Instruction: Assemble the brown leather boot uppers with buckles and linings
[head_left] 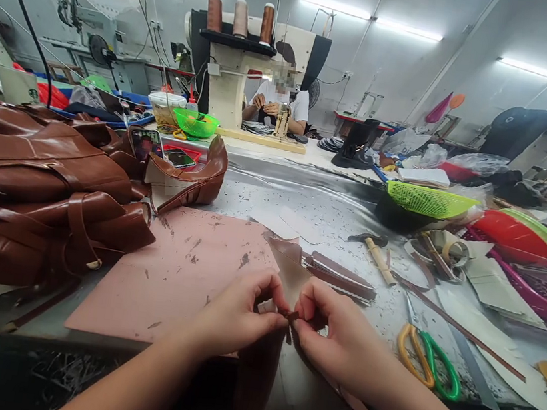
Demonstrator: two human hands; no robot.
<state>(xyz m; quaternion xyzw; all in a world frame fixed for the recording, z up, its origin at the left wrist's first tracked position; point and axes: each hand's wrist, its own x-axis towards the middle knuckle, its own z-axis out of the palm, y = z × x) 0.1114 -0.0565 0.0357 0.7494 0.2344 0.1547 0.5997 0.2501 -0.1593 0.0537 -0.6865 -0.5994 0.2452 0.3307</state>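
Fingers pinched, my left hand [244, 312] and my right hand [332, 327] meet just above the table's front edge. Both grip a small brown strip at the edge of a brown leather piece [258, 381]. That piece has a pale inner side; it hangs over the table edge towards me, and its pointed far end lies on the table beyond my hands. A pink cutting board [184, 274] lies left of it. Just past my right hand is a small stack of brown strips [339, 277]. My fingers partly hide the pinched spot.
Brown leather boot uppers [41, 208] are piled on the left. To the right lie scissors [427, 360], a hammer [380, 259], a metal ruler [476, 369] and a green basket [430, 200]. Behind the table, a person [297, 104] sits at a sewing machine [229, 85].
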